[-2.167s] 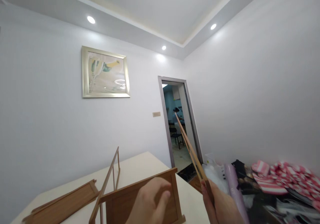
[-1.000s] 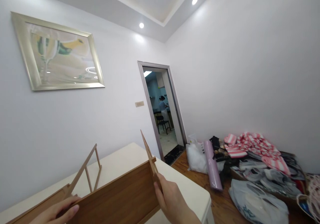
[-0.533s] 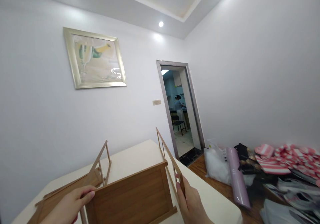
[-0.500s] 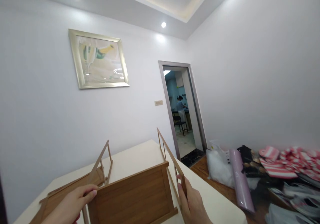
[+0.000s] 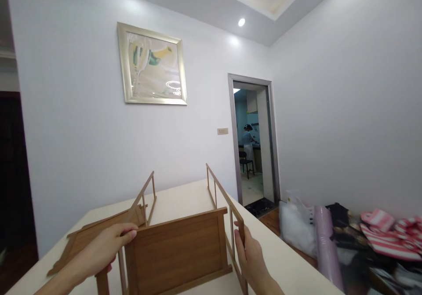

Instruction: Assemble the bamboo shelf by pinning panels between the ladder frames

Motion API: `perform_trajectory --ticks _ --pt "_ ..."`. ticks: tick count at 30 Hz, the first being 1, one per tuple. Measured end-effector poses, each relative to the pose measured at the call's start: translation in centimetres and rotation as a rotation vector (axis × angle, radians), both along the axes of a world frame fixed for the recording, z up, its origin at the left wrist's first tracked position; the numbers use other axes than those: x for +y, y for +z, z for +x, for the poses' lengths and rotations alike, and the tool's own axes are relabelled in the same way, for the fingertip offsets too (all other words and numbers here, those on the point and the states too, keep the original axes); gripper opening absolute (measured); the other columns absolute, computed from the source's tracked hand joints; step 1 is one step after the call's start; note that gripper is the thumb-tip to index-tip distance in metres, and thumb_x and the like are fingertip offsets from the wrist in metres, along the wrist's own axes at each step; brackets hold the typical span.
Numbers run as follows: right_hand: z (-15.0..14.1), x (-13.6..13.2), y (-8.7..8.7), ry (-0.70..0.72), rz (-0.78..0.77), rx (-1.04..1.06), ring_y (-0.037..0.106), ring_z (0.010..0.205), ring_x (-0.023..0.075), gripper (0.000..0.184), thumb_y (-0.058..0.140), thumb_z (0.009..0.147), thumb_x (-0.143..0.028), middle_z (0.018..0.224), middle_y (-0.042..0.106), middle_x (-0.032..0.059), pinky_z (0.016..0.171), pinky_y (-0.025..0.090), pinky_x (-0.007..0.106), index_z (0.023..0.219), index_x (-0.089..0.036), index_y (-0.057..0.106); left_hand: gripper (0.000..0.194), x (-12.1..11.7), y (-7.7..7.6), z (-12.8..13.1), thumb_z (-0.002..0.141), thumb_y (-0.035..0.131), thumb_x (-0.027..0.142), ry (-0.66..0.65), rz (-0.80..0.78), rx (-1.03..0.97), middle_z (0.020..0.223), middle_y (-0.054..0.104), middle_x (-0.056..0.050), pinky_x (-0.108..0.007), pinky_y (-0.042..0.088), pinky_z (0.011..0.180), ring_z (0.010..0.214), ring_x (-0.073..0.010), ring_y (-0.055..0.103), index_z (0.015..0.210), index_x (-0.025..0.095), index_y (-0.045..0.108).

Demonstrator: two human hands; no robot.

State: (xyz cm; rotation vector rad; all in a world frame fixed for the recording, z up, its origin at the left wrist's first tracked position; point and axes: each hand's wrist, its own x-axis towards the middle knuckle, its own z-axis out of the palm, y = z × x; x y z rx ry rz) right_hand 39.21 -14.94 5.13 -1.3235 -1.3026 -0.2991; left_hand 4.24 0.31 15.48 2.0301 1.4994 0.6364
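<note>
A brown wooden panel stands upright on edge on the cream table. A thin wooden ladder-like side frame sits against its right end, and my right hand is closed around that frame's near part. A second slatted side frame leans at the panel's left end, where my left hand grips the panel's top corner. Another flat wooden board lies on the table behind my left hand.
A framed picture hangs on the white wall. An open doorway shows a person standing far off in another room. On the floor at right lie a white bag, a purple roll and striped cloth.
The camera has swung left and the view levelled. My right hand brought the thin side frame down from the air to the panel's right end; my left hand shifted to the panel's left corner.
</note>
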Motion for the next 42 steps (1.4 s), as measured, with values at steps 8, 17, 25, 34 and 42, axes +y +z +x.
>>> perform_trajectory --ticks 8,17,25,34,42 --pt "-0.4 1.0 -0.1 0.077 -0.105 0.022 0.07 0.071 0.0208 0.023 0.037 0.098 -0.034 0.08 0.071 0.0045 0.065 0.053 0.029 0.104 -0.021 0.054 0.058 2.3 -1.7 -2.0 0.082 0.047 0.059 -0.072 -0.072 -0.058 0.071 0.06 -0.002 -0.023 0.044 0.036 0.045 -0.0123 0.047 0.122 0.017 0.056" --pt "-0.7 0.9 -0.2 0.059 -0.189 0.047 0.061 0.058 0.0172 0.026 0.045 0.096 -0.041 0.068 0.064 -0.0009 0.056 0.048 0.027 0.106 -0.019 0.055 0.061 0.9 0.5 -2.0 0.085 0.039 0.067 -0.166 -0.001 0.113 0.133 0.059 -0.005 -0.028 0.057 0.059 0.095 -0.0266 0.067 0.13 0.029 0.057" --pt "-0.5 -0.3 -1.3 0.058 -0.217 0.048 0.063 0.059 0.0157 0.034 0.05 0.093 -0.043 0.084 0.069 0.0032 0.054 0.051 0.027 0.115 -0.019 0.057 0.061 1.6 0.5 -3.0 0.084 0.046 0.066 -0.213 0.272 0.226 0.143 0.052 -0.002 -0.039 0.029 0.115 0.135 -0.0296 0.043 0.132 0.03 0.058" --pt "-0.1 -0.1 -2.5 0.01 -0.257 0.129 0.064 0.059 0.0165 0.044 0.054 0.086 -0.053 0.098 0.073 0.0082 0.05 0.051 0.025 0.113 -0.019 0.06 0.061 -3.7 3.5 -6.5 0.09 0.036 0.06 0.04 0.369 0.137 0.134 0.06 -0.006 -0.037 0.04 0.103 0.122 -0.0274 0.054 0.131 0.02 0.057" --pt "0.4 -0.5 -3.7 -0.104 -0.314 0.076 0.066 0.055 0.018 0.049 0.054 0.077 -0.06 0.089 0.076 0.0047 0.051 0.052 0.025 0.108 -0.023 0.065 0.04 0.2 -3.4 -13.0 0.092 0.037 0.035 0.194 0.146 0.419 0.118 0.069 -0.01 -0.034 0.044 0.093 0.113 -0.0266 0.062 0.117 0.019 0.064"
